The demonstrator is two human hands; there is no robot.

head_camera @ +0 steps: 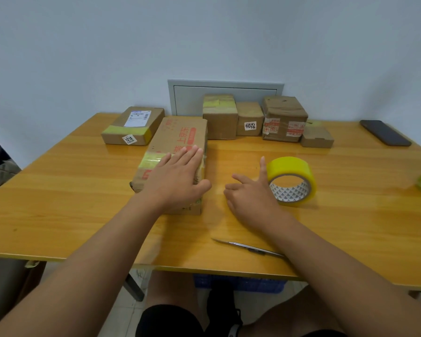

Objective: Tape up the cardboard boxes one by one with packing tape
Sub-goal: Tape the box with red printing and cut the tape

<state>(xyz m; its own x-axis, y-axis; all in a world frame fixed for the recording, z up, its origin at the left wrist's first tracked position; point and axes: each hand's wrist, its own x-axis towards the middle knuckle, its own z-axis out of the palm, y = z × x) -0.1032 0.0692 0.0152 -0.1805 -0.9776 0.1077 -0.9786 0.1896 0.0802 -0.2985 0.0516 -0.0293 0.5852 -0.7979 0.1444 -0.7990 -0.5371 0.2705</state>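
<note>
Long flat brown cardboard box with red print (pixel 178 152) lies left of centre on the yellow wood-grain counter (pixel 71 198), a yellow tape band already across its middle. Left hand (pixel 178 176) rests flat on its top, fingers straight, gripping nothing. Box looks light and stiff but crushable at the dented near corner — best steadied by palm on top or held by the long edges.

Roll of yellow packing tape (pixel 293 180) stands on edge just right of the right hand (pixel 250 193); fingers spread and loose, index alongside the roll, contact uncertain. Smooth roll could trundle off — take it through the core.

Hidden: the box's near end under the wrist, the tape's free end, the handles of the metal scissors (pixel 248 246) behind the right forearm.
</note>
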